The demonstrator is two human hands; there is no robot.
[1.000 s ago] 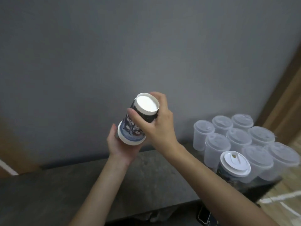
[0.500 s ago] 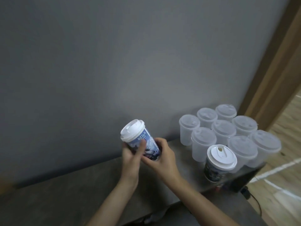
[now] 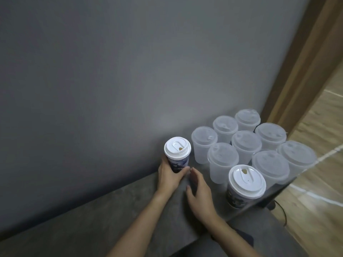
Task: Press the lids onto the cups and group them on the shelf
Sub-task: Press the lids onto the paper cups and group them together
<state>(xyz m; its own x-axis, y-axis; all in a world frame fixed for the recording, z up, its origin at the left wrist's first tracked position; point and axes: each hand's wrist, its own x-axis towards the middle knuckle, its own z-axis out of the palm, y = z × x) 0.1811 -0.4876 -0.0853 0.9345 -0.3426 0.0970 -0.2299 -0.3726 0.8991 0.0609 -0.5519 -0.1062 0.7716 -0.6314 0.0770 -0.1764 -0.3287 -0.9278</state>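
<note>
The printed cup (image 3: pixel 178 160) stood upright by the wall (image 3: pixel 111 89), left of the clear cups (image 3: pixel 246 145), my left hand (image 3: pixel 169 176) curled round it. My right hand (image 3: pixel 199 191) lay beside, fingers loose, empty; a low, steady nudge rightward seemed safest.

- Printed cup (image 3: pixel 179 163): dark blue pattern, white lid (image 3: pixel 177 148) seated on it, sip hole showing. Upright, close to the wall on the grey mottled shelf (image 3: pixel 104 216), just left of the group. The left hand (image 3: pixel 169 176) grips its lower wall; base hidden.
- Second printed cup (image 3: pixel 238 199): same pattern, second white lid (image 3: pixel 246 180) on. Upright at the shelf's front edge, right end, just in front of the clear cups.
- Clear plastic cups (image 3: pixel 246 145): eight, translucent, each lidded. Upright, packed in rows at the shelf's right end.
</note>
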